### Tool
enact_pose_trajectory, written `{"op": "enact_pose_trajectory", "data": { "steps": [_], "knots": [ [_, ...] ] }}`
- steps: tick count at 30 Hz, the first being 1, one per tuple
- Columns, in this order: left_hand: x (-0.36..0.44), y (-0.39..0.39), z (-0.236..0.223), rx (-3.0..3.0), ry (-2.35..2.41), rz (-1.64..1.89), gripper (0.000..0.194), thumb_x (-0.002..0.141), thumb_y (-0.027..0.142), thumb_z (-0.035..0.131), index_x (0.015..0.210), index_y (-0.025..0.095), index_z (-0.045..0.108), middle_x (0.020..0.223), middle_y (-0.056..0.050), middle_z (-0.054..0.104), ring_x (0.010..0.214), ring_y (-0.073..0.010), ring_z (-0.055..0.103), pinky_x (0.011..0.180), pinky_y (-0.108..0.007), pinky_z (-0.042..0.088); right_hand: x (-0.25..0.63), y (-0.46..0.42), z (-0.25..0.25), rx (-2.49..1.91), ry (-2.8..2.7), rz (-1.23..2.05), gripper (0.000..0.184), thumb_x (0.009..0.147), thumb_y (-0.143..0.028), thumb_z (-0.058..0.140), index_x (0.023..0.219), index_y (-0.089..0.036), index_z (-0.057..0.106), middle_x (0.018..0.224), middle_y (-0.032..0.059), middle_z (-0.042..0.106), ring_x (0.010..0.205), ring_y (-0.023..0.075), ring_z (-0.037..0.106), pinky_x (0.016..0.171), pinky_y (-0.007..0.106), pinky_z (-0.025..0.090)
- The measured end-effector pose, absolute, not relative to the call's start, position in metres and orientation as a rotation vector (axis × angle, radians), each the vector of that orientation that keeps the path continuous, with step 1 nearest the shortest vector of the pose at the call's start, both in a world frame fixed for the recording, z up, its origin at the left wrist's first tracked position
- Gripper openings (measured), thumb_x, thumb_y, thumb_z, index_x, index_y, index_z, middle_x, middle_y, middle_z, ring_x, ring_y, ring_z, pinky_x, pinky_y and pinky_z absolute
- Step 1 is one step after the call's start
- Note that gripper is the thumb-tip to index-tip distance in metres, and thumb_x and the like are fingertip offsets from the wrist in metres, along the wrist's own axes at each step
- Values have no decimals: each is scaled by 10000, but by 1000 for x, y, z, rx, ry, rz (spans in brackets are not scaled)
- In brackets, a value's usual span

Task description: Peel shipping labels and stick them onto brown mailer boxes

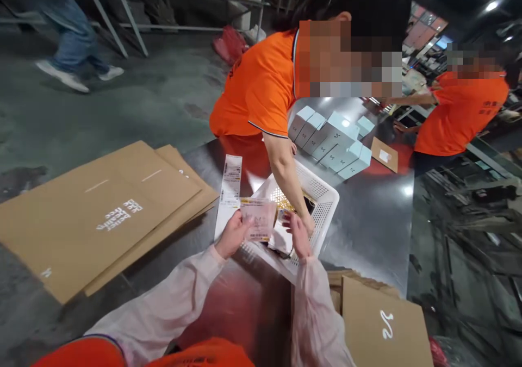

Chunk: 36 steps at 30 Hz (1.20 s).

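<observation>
My left hand (pixel 233 235) pinches a printed label sheet (pixel 258 221) with yellow edges, held over the near left side of a white perforated plastic basket (pixel 329 206). A longer strip of labels (pixel 230 185) lies on the metal table beside it. Over the basket, my right hand (pixel 298 235) has its fingers curled near a small pale item; whether they grip it is hard to make out. Beneath that hand is a crumpled white packet (pixel 281 240). A co-worker's hand (pixel 309 224) reaches into the same basket, close to my right hand.
Flat cardboard sheets (pixel 122 204) lie on the left. More folded cardboard (pixel 383 318) stands at the lower right. Several pale boxes (pixel 326 138) line the back of the table (pixel 367 231). A small brown card (pixel 384 155) lies beside them. Another co-worker (pixel 465 117) stands at the right.
</observation>
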<state>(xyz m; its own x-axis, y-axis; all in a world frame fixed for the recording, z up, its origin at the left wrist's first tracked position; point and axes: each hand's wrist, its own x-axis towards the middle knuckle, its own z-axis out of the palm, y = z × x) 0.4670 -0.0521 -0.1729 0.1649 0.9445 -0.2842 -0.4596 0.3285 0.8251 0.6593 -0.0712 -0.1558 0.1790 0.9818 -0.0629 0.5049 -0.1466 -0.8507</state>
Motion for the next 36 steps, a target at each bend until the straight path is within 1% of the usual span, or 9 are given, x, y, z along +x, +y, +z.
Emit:
{"op": "enact_pose_trajectory", "data": {
  "steps": [2, 7, 11, 16, 19, 22, 25, 31, 36],
  "knots": [
    [473, -55, -168, 686, 893, 1086, 544, 616, 561, 767, 928, 168, 555, 888, -57, 677, 898, -228, 639, 842, -371, 502, 632, -89, -155, -1574, -1303, 1045, 524, 860, -555, 500, 1246, -201, 536, 1120, 96, 664, 957, 211, 639, 817, 359, 524],
    [456, -66, -159, 949, 924, 1083, 610, 702, 422, 743, 1219, 187, 519, 1204, -115, 599, 1087, -241, 575, 954, -396, 464, 593, -145, -153, -1566, -1133, 1255, 481, 750, -510, 678, 1089, -180, 591, 1045, 92, 694, 949, 237, 644, 868, 396, 512],
    [424, -86, -164, 1220, 785, 654, 463, 705, 380, 742, 1122, 193, 663, 1179, -107, 644, 1111, -276, 584, 1008, -402, 435, 586, -191, -156, -1466, -914, 1545, 566, 729, -535, 706, 1143, -176, 565, 1064, 103, 704, 930, 248, 667, 828, 408, 533],
    [431, -108, -170, 878, 779, 535, 684, 690, 460, 749, 1290, 211, 533, 1271, -124, 594, 1084, -259, 605, 900, -386, 505, 578, -193, -162, -1589, -650, 1200, 626, 722, -629, 665, 1165, -203, 547, 1136, 130, 673, 1033, 272, 639, 912, 424, 511],
    [454, -101, -168, 755, 744, 540, 609, 633, 510, 780, 1103, 162, 613, 1102, -129, 678, 1021, -290, 632, 882, -405, 509, 583, -167, -156, -1600, -739, 1099, 587, 805, -675, 524, 1179, -225, 555, 1129, 110, 660, 1079, 254, 613, 939, 408, 499],
    [465, -77, -162, 690, 754, 647, 604, 595, 572, 780, 1017, 179, 598, 1037, -114, 697, 966, -298, 649, 881, -434, 508, 613, -136, -153, -1744, -920, 987, 612, 880, -694, 297, 1065, -194, 597, 978, 106, 665, 881, 225, 642, 773, 365, 540],
    [458, -67, -157, 644, 722, 729, 632, 606, 590, 765, 1077, 217, 568, 1103, -102, 680, 1005, -286, 640, 885, -405, 507, 656, -109, -162, -1992, -1028, 772, 551, 922, -576, 257, 981, -156, 607, 850, 100, 649, 736, 195, 601, 675, 324, 516],
    [431, -158, -151, 663, 292, 174, 506, 687, 529, 754, 1089, 245, 638, 1001, -76, 701, 937, -268, 666, 854, -378, 507, 692, -74, -201, -2368, -1522, 587, 227, 820, -158, 516, 949, -151, 702, 1029, 113, 673, 978, 226, 568, 901, 332, 430],
    [440, -143, -149, 959, 477, 235, 430, 750, 505, 663, 1091, 246, 627, 983, -56, 693, 956, -259, 640, 820, -347, 512, 689, -56, -218, -2457, -1783, 571, 240, 880, -158, 472, 892, -122, 710, 1061, 166, 642, 1068, 260, 503, 913, 352, 395]
  ]
}}
